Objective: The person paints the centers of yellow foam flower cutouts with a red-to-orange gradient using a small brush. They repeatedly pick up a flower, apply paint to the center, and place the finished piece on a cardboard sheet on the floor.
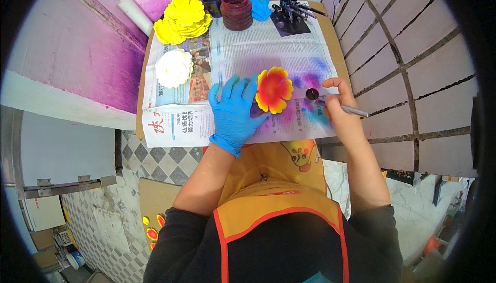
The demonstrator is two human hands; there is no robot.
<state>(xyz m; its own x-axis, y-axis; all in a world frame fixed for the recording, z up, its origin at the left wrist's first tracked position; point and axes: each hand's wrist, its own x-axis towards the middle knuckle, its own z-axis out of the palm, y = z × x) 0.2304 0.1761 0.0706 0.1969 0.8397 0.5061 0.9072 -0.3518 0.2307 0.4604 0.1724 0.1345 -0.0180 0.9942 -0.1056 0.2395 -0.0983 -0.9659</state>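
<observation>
My left hand [235,108], in a blue disposable glove, holds a flower-shaped piece [274,90] by its left side and lower edge. The piece is red in the middle and yellow at its scalloped rim. To its right, my bare right hand [341,102] grips an airbrush [329,104] with a small round cup [312,94] of dark liquid. The airbrush's front end points left, towards the flower, with a gap between them. Beneath both hands lies newspaper [248,50] stained purple, pink and blue.
Yellow flower pieces [182,21] and white ones [174,68] are stacked at the left. Along the back stand a dark red jar [236,11], a dark blue container [212,2], blue gloves [260,7] and more airbrushes [292,8]. A tiled wall [418,69] borders the right side.
</observation>
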